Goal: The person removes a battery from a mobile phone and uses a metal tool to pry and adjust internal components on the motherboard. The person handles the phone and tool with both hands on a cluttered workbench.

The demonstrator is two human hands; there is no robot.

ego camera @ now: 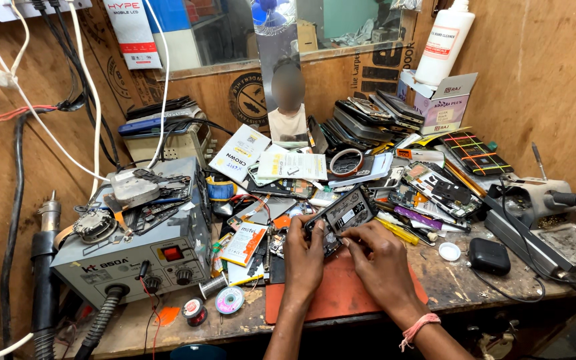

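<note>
My left hand (303, 257) grips the lower left end of an opened phone body (340, 215), dark with its back cover off and parts exposed. It is held tilted above an orange work mat (336, 291). My right hand (376, 252) rests against the phone's lower right side with fingers pinched together; whether a small tool is in them I cannot tell. A pink thread band sits on my right wrist.
A grey hot-air rework station (147, 247) with a hose stands at left, solder spools (229, 300) in front of it. A stack of phones (368, 117) and circuit boards lies behind. A black case (488, 257), white cap (449, 251) and soldering iron stand (535, 200) are at right.
</note>
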